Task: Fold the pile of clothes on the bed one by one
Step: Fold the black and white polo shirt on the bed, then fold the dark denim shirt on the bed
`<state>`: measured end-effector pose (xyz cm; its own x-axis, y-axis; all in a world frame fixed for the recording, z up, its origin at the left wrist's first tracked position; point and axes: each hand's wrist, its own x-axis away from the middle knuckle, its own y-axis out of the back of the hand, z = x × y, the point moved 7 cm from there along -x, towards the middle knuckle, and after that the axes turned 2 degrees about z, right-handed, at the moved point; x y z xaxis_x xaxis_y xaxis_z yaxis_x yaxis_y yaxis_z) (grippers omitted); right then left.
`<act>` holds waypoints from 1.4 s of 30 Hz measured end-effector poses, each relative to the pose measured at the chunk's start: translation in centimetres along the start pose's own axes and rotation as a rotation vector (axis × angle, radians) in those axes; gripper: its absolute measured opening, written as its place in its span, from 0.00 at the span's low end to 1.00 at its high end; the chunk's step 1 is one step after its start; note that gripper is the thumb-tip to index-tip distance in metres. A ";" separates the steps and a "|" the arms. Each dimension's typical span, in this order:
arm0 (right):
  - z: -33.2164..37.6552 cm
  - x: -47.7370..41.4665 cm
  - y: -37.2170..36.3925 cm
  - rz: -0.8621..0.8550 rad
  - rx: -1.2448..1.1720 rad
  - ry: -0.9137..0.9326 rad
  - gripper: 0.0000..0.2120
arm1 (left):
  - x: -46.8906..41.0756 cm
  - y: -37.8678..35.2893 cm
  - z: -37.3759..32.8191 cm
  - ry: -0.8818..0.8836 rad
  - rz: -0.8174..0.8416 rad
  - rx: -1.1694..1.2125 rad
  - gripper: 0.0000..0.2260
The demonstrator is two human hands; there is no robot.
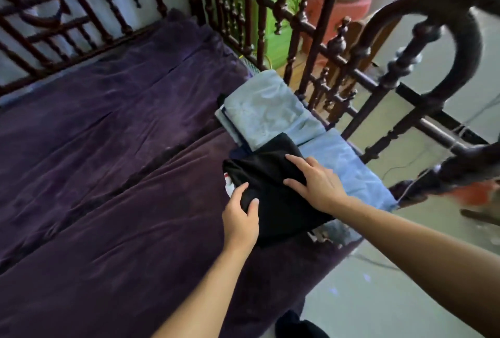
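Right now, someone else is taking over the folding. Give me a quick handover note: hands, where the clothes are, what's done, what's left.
Left hand: pinches the near left edge of the black garment.
Right hand: rests flat on top of it, fingers straight.
Clothes: the black garment lies folded on the purple bed cover by the bed rail, overlapping the pale grey garment and the blue cloth.
Done: those three pieces look folded.
Left: settle the black one and let go. No unfolded pile shows in view, so look around for more.
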<state>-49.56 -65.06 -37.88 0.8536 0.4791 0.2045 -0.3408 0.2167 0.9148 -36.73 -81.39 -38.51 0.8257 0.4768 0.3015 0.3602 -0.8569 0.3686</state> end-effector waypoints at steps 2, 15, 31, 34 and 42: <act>-3.2 -1.1 3.2 -0.014 0.013 0.029 0.30 | -0.4 -3.3 -2.7 -0.023 0.039 0.032 0.19; -18.7 -0.2 2.1 -0.005 0.311 -0.051 0.33 | -1.2 -16.0 -5.1 -0.292 0.093 -0.732 0.14; -19.5 -0.3 -8.3 0.156 0.326 -0.070 0.37 | -5.7 -21.3 2.8 -0.342 0.479 -1.162 0.28; -18.3 0.1 -6.9 0.227 0.343 -0.085 0.37 | -3.4 -18.6 1.1 -0.337 0.451 -1.101 0.23; -5.0 5.8 -2.8 0.065 0.281 0.230 0.19 | 9.4 -2.7 7.3 0.025 0.299 -0.980 0.11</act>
<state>-45.64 -58.63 -41.04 0.7120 0.6696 0.2114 -0.2429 -0.0476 0.9689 -26.78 -76.06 -43.11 0.8101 0.2833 0.5132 -0.3816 -0.4097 0.8285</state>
